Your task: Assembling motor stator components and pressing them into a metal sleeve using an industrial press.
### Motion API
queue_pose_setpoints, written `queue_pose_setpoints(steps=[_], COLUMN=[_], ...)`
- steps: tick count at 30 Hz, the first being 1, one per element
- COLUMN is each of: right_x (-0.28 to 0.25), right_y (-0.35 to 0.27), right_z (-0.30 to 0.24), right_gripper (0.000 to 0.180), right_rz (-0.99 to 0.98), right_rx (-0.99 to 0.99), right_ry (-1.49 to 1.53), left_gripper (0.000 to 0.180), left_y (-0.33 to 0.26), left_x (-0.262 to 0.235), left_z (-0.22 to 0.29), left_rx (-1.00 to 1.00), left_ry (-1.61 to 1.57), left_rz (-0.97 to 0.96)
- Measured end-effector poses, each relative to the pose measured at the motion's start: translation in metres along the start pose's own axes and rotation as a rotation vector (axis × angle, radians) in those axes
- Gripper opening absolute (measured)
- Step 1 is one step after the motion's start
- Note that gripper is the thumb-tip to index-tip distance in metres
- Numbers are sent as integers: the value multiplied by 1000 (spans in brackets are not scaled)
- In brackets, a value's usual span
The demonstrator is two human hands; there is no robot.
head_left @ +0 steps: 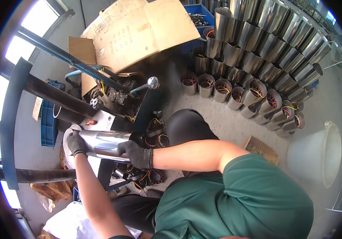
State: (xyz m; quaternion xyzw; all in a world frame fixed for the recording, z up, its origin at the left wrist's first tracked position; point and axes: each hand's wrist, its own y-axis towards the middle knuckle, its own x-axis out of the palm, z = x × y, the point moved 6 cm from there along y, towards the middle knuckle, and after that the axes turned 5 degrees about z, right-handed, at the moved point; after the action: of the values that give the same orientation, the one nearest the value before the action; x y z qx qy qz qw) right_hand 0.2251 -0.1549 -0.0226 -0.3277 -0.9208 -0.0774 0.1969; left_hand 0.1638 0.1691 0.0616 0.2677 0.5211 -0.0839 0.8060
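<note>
A shiny metal cylinder [109, 144] lies on its side across a pale work plate [104, 124]. My left hand [75, 143], in a dark glove, is closed round its left end, beside a round grey disc [67, 149]. At the other end my right hand [138, 154], gloved too, grips the cylinder, its thumb side pointing left. What is inside the cylinder is hidden. Just behind the cylinder lies a small orange-handled tool [89, 122] on the plate.
Two dark posts [59, 95] and blue bars [71, 59] frame the left side. Behind are a cardboard box [127, 36] and a ball-ended lever [152, 83]. Stacked steel cylinders [254, 44] and several wired ones [222, 87] stand at right, near a white bucket [318, 155].
</note>
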Motion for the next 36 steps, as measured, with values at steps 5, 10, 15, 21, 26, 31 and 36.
queue_pose_setpoints(steps=[5,10,15,21,26,31,36], right_x=[-34,-124,-282,-582,-706,-638,-678], right_y=[-22,6,53,44,-10,10,-15], right_z=[-17,-79,-86,-56,-60,-34,-60], right_gripper=[31,17,22,26,35,40,26], right_rz=[-87,-219,-705,-173,231,255,419], right_rx=[498,896,235,581,844,826,865], right_ry=[224,173,-963,-1420,-1616,-1403,-1511], left_gripper=[60,48,48,44,46,49,50], left_y=[31,12,13,2,-2,3,-1], left_x=[5,11,0,17,19,-20,3], left_z=[-63,-4,-28,0,-2,-50,-21], left_rx=[-20,91,69,6,-8,-77,-16], left_ry=[138,282,324,125,-14,84,-16], left_rz=[39,-48,-16,25,98,111,146])
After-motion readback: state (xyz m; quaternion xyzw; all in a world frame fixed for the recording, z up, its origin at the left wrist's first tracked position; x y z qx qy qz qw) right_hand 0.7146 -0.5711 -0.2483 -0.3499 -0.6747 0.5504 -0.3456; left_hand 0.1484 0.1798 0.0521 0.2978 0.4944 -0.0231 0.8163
